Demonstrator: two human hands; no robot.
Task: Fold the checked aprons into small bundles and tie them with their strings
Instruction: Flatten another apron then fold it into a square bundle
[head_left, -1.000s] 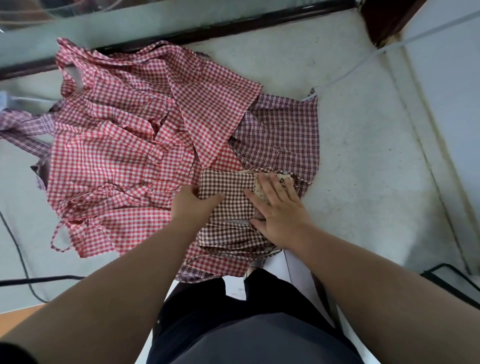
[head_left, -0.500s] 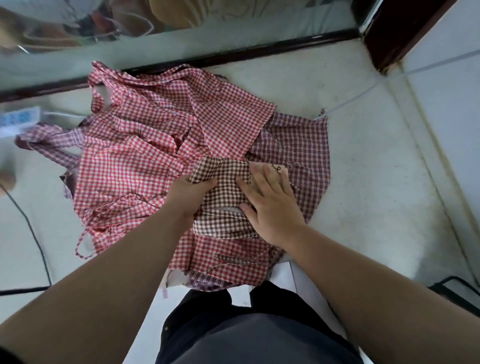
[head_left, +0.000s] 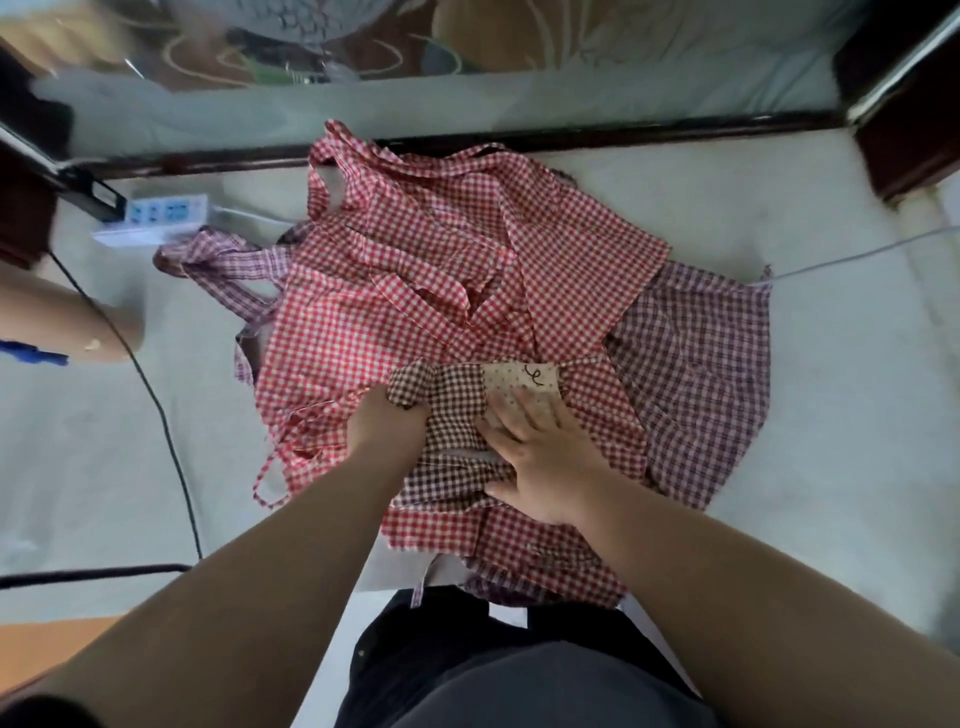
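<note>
**Matt cloth, pale floor, glossy panel**

The brown checked apron (head_left: 452, 421) is seen to be thin woven cloth, matt and creased, with a paler dotted fabric patch (head_left: 511, 382) on it. The same matt, crumpled weave is shown by the red checked apron (head_left: 405, 291) and the purple checked apron (head_left: 696, 364). The floor (head_left: 779, 218) appears matt and faintly speckled. A glossy, reflective panel (head_left: 519, 98) is edged by dark polished wood (head_left: 675, 127). Smooth white plastic is seen on the power strip (head_left: 161, 213).

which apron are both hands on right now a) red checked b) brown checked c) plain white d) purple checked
b: the left hand grips a bunched corner of the brown checked apron and the right hand presses flat on it, while it lies on top of the red checked aprons.
</note>
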